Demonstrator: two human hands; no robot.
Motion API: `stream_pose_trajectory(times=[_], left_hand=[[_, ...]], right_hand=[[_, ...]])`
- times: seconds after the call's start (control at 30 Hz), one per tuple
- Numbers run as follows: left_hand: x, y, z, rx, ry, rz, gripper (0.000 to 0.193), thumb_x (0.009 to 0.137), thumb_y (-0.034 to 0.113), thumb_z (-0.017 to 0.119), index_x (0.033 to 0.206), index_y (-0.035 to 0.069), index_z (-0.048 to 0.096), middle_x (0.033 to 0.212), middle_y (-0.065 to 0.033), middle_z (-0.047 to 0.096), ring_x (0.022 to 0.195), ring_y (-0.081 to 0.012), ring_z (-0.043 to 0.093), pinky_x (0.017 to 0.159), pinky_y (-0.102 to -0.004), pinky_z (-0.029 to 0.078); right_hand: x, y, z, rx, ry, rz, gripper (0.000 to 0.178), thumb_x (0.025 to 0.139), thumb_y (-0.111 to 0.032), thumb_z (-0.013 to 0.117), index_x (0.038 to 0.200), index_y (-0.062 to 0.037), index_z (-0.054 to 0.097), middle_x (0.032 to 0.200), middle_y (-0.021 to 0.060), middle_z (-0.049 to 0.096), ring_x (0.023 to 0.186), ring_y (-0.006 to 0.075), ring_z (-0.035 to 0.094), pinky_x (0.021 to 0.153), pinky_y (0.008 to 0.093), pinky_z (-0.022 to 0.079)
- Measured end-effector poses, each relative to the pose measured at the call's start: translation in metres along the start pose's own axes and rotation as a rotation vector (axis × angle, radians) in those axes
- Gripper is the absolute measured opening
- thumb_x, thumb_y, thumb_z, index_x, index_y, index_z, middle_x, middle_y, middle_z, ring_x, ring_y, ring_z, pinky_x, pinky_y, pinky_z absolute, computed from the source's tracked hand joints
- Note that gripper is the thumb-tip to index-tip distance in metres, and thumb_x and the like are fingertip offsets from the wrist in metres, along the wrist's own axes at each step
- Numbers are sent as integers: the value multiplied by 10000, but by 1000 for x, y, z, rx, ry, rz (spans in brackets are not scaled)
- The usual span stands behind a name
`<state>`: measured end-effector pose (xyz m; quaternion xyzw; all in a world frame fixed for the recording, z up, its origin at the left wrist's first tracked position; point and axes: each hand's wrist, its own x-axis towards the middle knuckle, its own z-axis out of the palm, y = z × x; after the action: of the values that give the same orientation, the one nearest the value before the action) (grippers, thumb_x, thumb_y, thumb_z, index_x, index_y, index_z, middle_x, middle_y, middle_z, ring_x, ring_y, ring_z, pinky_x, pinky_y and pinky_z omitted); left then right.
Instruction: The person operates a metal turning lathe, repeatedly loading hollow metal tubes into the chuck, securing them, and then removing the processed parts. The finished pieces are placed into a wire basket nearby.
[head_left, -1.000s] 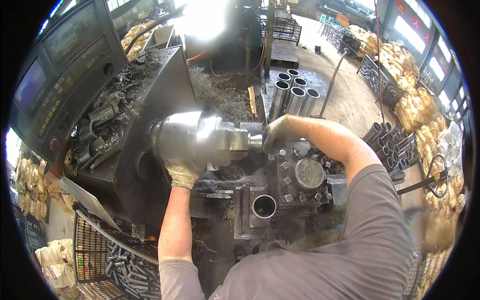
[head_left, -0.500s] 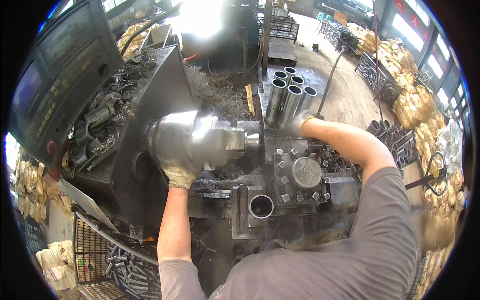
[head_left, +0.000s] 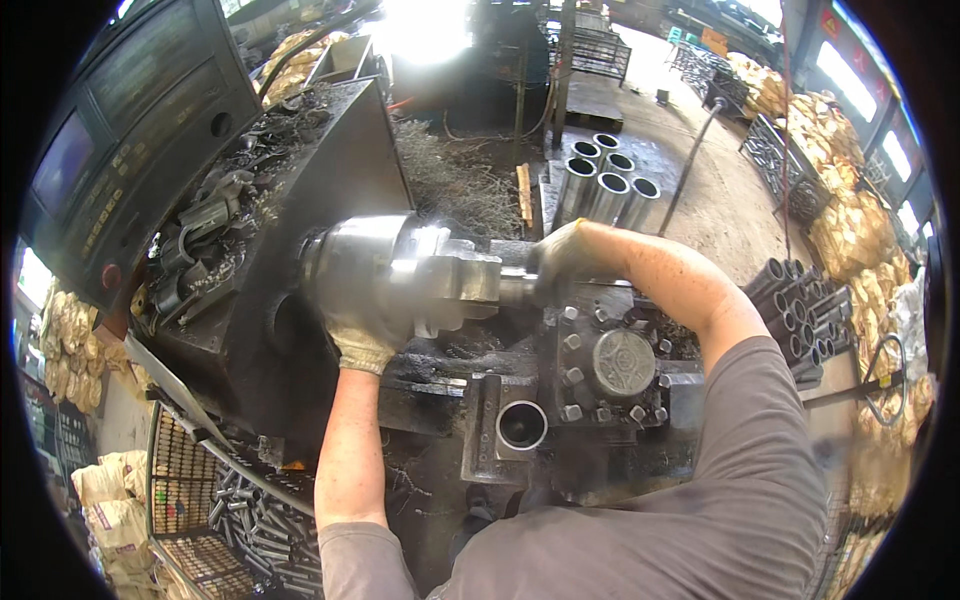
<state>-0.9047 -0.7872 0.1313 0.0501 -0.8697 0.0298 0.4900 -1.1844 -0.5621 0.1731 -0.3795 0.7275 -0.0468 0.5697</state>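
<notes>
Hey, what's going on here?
Someone in a grey short-sleeved shirt is at a dark metal machine. Their left hand, in a pale knitted glove, is at the near side of a round shiny steel chuck. The gloved right hand is at the free end of a silvery steel cylinder; its grip is unclear. Six upright steel tubes stand beyond.

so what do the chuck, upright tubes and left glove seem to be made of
Chuck: bare metal, likely steel, smooth; bright glare shows it. Upright tubes: probably steel, shiny; walls and rims gleam. Left glove: matte knitted fabric, perhaps cotton; cuff looks ribbed.
</notes>
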Motion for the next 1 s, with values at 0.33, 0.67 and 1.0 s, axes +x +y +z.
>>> stream_pose_trajectory(times=[0.33, 0.67, 1.0], left_hand=[[6, 1, 3, -104, 67, -9, 710, 908, 388, 713, 1502, 60, 507, 1540, -234, 524, 1468, -482, 461, 1245, -649, 316], [-130, 117, -135, -1630, -314, -703, 802, 987, 389, 753, 1605, 32, 389, 1596, -191, 462, 1413, -332, 535, 1155, -496, 468], [-208, 175, -129, -1698, -534, -1791, 389, 1009, 247, 700, 1296, -9, 642, 1203, -127, 712, 1098, -299, 704, 939, -445, 591]], right_hand=[[-95, -17, 57, -778, 665, 245, 597, 655, -394, 901, 1131, -56, 778, 966, 190, 798, 879, 360, 791, 824, 448, 634], [-174, -156, 315, -193, 1116, -36, 730, 757, -309, 874, 1376, -49, 589, 1182, 256, 717, 1030, 402, 761, 889, 499, 622], [-38, -36, 428, 422, 541, 77, 750, 748, -493, 863, 1320, -37, 699, 1064, 214, 796, 972, 330, 776, 886, 434, 608]])
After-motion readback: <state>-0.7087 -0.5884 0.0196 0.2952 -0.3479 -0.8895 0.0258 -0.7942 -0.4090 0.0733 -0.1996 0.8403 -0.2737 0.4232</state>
